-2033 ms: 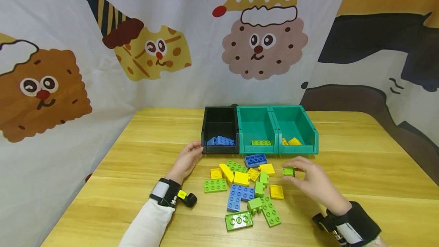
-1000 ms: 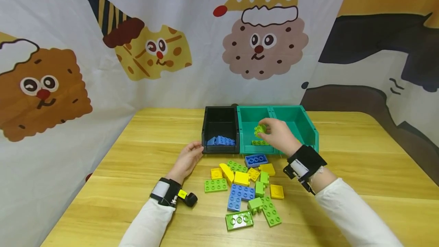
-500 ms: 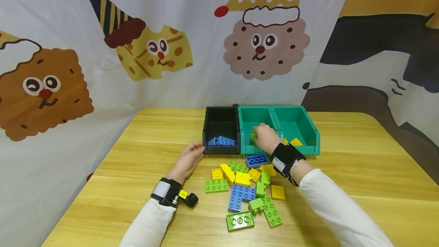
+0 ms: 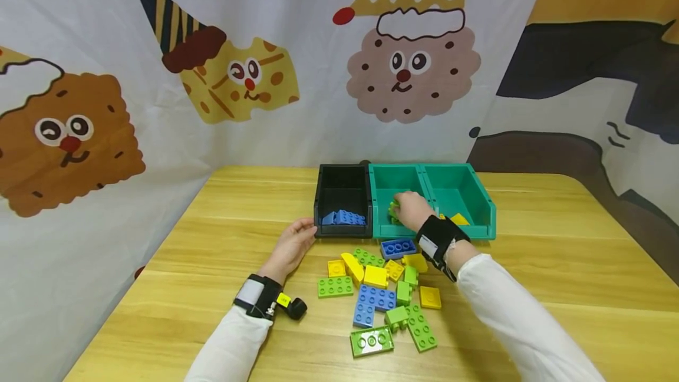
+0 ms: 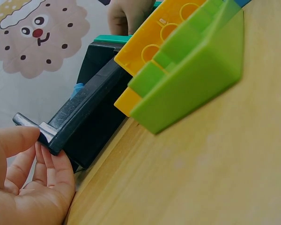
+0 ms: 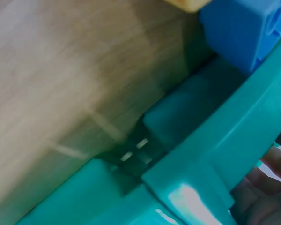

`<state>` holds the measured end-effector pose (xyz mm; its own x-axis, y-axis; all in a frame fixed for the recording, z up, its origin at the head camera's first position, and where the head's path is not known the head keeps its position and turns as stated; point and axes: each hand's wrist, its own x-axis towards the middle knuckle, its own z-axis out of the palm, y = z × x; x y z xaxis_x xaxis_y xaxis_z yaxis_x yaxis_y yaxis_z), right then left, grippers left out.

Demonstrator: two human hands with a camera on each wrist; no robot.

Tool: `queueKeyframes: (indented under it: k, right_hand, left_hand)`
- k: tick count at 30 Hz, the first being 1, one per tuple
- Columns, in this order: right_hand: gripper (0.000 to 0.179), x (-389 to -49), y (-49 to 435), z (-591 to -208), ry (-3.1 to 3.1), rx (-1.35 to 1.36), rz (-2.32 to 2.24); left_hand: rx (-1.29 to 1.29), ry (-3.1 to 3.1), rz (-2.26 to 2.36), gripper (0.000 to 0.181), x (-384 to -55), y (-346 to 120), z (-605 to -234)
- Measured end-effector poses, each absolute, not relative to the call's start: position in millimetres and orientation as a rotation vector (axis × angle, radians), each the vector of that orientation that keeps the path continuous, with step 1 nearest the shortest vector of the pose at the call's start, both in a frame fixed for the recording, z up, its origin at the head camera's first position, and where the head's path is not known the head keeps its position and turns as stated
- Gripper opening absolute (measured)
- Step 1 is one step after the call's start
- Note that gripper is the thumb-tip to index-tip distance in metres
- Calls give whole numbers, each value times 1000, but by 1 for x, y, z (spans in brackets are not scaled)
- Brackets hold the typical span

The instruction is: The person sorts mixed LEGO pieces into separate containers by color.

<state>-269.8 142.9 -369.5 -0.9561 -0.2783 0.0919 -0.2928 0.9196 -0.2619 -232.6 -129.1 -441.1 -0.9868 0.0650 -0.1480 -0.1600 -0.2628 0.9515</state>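
Since two seconds earlier, the right hand has moved from the wooden table into the middle teal plastic bin, carrying a light-green studded plastic brick. This brick lies at the curled fingertips, inside the bin near its front; whether the fingers pinch it or have let go cannot be told. Joined to the middle bin's right side, a second teal plastic bin holds yellow plastic pieces, partly hidden by the wrist. At the left of the row, a black plastic bin contains blue studded bricks near its front lip. Its front left corner is pinched by the left hand, thumb above and fingers below. On the table before the bins lie mixed loose bricks: a dark-blue brick just before the middle bin, then yellow blocks, lighter-blue bricks and flat green bricks. Behind, a printed white cloth hangs.
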Motion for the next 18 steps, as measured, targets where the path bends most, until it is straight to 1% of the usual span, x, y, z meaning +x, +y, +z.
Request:
queueKeyframes:
  k: [9, 11, 15, 18]
  right_hand:
    - [27, -279, 143, -381, -3088, 441, 315]
    - [34, -280, 143, -384, -3131, 455, 252]
    - [54, -278, 142, -384, -3265, 478, 238]
    - [60, -277, 141, -381, -3335, 491, 297]
  left_hand:
    - [-125, 1820, 2389, 27, -233, -128, -441]
    - [-121, 1819, 2388, 27, -233, -128, -440]
    - [-117, 1813, 2386, 28, -232, -127, -440]
    - [-117, 1813, 2387, 28, -233, -128, -441]
